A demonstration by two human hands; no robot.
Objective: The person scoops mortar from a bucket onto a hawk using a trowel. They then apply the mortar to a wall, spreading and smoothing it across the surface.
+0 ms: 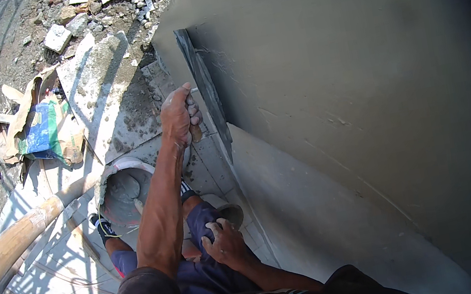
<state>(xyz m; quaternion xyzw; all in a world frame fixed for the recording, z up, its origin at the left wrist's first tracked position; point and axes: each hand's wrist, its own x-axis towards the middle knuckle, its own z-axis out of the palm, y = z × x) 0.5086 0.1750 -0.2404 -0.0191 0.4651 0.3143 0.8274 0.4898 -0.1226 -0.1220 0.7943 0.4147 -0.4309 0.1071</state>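
My left hand (179, 116) is closed around the handle of a long plastering trowel (204, 83). The trowel's blade, smeared with grey plaster, stands edge-on against the grey plastered wall (325, 51) at my right. On my thigh rests my right hand (226, 245), its fingers spread and dusty, with nothing in it. Below my left forearm a bucket (107, 190) holds wet grey mortar (122, 197), and part of a tool shows inside it. The forearm hides some of the bucket's right side.
A wooden pole (21, 242) slants in from the left toward the bucket. Beyond lie a torn paper sack (43, 132), a pale slab (105, 94) and rubble (78, 24). A second, smaller container (231, 213) sits beside my right leg. The wall's lower band (300, 198) is paler.
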